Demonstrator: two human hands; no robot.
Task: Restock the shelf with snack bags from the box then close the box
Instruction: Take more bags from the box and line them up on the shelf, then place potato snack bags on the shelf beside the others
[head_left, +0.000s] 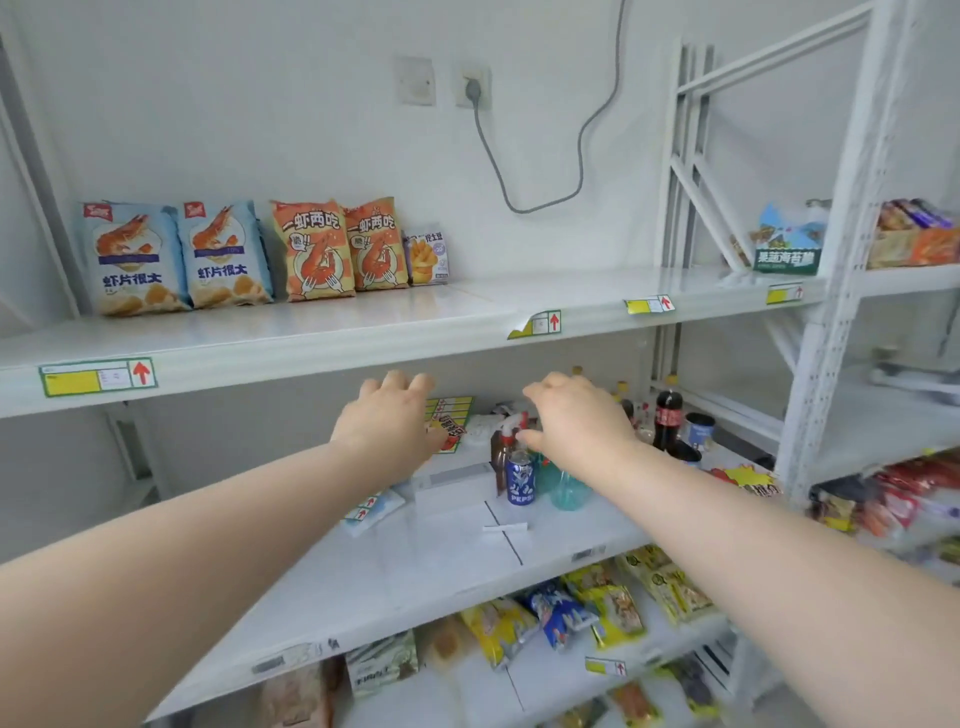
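On the upper white shelf (467, 317) stand two blue shrimp-chip bags (132, 257), two orange shrimp snack bags (314, 249) and a small fries bag (427, 254), all upright at the left. Both my arms reach forward below that shelf's front edge. My left hand (387, 421) is palm down with fingers apart and holds nothing. My right hand (576, 418) hovers beside it, fingers slightly curled, empty too. The box is not in view.
The middle shelf (441, 551) carries a Pepsi can (520, 480), a teal spray bottle (563, 483), a cola bottle (667, 418) and label sheets. The lower shelf holds several yellow and blue snack bags (571, 613). A second rack (852, 234) stands at right; a cable hangs on the wall.
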